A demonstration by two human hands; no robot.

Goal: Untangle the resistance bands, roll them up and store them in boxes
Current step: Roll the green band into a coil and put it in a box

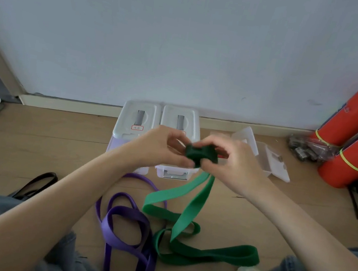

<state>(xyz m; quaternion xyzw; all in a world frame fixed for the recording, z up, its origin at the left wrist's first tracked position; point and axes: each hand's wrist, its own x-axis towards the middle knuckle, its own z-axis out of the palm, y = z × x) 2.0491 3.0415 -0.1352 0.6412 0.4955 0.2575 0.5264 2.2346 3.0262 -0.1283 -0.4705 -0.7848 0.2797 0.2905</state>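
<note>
We see both hands raised over the floor, the left hand (160, 146) and right hand (227, 160) pinching a small rolled end of the green band (200, 155) between curled fingers. Its loose length trails down to the near floor beside the purple band (127, 227). Two lidded boxes (138, 122) sit beyond; a third box (270, 158), far right, looks open.

Both bare arms reach forward and meet in the middle. The left hand (162, 146) and the right hand (231, 160) have curled fingers, pinching a small green roll (200, 155) between them
</note>
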